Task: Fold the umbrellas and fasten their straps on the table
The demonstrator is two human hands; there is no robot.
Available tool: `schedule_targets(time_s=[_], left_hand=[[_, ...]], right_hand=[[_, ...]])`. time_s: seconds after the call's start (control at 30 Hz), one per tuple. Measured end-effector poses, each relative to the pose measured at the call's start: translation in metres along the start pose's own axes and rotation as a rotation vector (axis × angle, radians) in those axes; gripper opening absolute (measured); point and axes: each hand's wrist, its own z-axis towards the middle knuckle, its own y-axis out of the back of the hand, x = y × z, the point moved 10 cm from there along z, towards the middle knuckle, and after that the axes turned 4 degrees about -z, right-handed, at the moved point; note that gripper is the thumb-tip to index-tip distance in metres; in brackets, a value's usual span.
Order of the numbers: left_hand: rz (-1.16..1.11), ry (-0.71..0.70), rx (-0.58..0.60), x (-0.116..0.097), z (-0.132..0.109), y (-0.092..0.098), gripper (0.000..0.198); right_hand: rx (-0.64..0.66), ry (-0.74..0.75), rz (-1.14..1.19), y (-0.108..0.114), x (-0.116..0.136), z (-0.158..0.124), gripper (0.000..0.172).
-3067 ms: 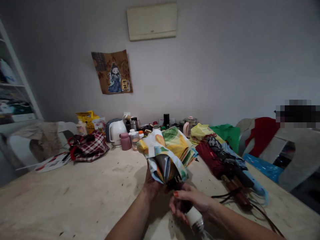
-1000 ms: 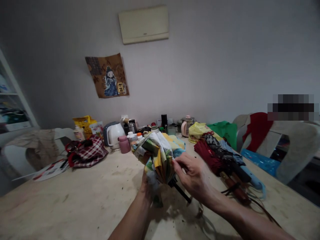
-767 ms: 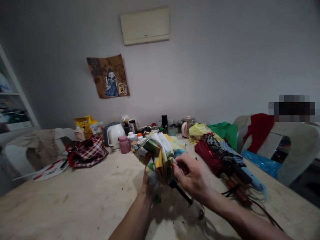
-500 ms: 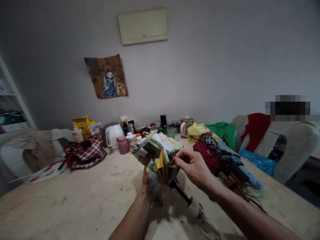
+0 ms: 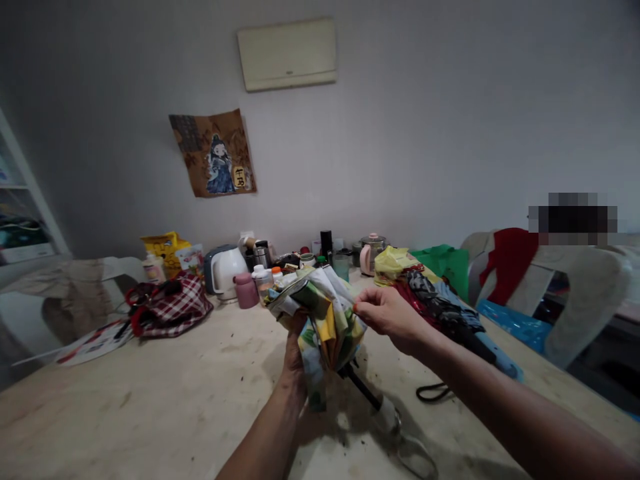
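A folding umbrella [image 5: 327, 320] with bunched yellow, green and white fabric is held over the table. Its dark shaft slants down to the right and ends in a pale handle [image 5: 387, 415] with a clear loop. My left hand [image 5: 295, 357] is wrapped round the fabric from the left, its fingers partly hidden behind the folds. On the right side of the fabric, my right hand [image 5: 383, 312] pinches an edge between thumb and fingers. Behind my right forearm lie several folded umbrellas [image 5: 440, 307], red, black patterned and light blue.
A checked bag [image 5: 175, 310] and a round fan [image 5: 95, 343] lie at the left. A white kettle [image 5: 230, 270], a pink jar [image 5: 246, 291] and bottles stand along the back. Green [image 5: 445, 263] and yellow bags are at the back right. A person sits beyond the right side.
My right hand has shifted slightly up and right along the fabric, with the pinched edge. The fabric looks a little more spread on the right. A black strap now shows under my right forearm.
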Motion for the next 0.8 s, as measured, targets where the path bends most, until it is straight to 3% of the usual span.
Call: schedule_targets(time_s=[0.07,0.23,0.5,0.7,0.8], left_hand=[[0.005,0.007,0.005,0.001,0.002,0.000,0.046],[0.002,-0.019,-0.005,0.000,0.005,0.000,0.050],[-0.005,-0.034,0.040,-0.007,0.005,-0.006,0.048],[0.008,-0.072,-0.077,-0.008,0.001,-0.003,0.045],[0.005,-0.080,-0.098,-0.008,0.004,0.007,0.039]], right_hand=[[0.013,0.026,-0.008,0.001,0.006,0.001,0.009],[-0.043,0.305,-0.221,0.006,0.036,-0.005,0.012],[0.039,0.070,-0.091,-0.011,0.006,-0.007,0.039],[0.097,-0.056,0.216,-0.021,-0.004,-0.010,0.021],[-0.075,0.105,0.127,-0.009,0.006,-0.017,0.018]])
